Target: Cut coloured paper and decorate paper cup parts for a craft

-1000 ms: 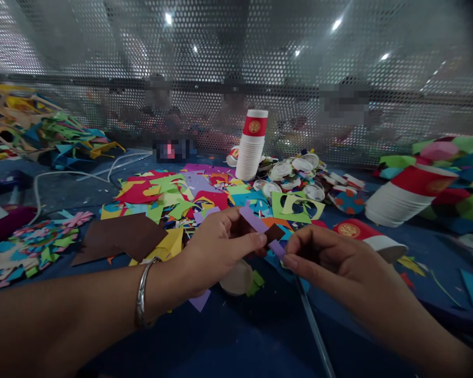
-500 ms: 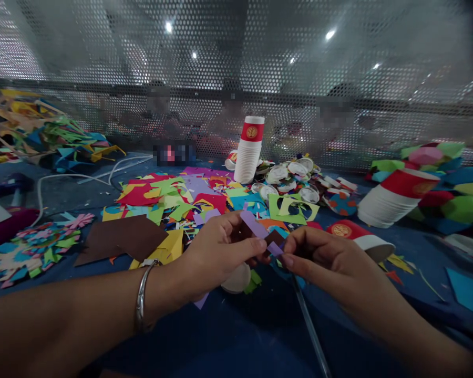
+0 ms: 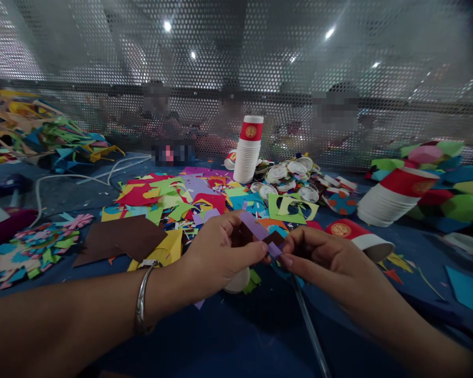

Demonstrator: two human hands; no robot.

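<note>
Between thumb and fingers, my left hand pinches a purple paper strip together with a brown paper strip that lies across it. The thumb presses where the strips meet. My right hand is closed in a pinch on a short purple paper end beside the brown strip. Whether that end belongs to the same purple strip I cannot tell. Both hands are raised over the table. Below them are a pale round piece, partly covered by my left hand, and green scraps.
A tall paper cup stack stands behind coloured paper scraps and a heap of round pieces. Brown paper lies left. At right are a tilted cup stack and a lying cup. A thin rod lies in front.
The purple end at my right hand has moved in closer to the brown strip and the purple strip. Both hands keep their pinch. The view has shifted slightly.
</note>
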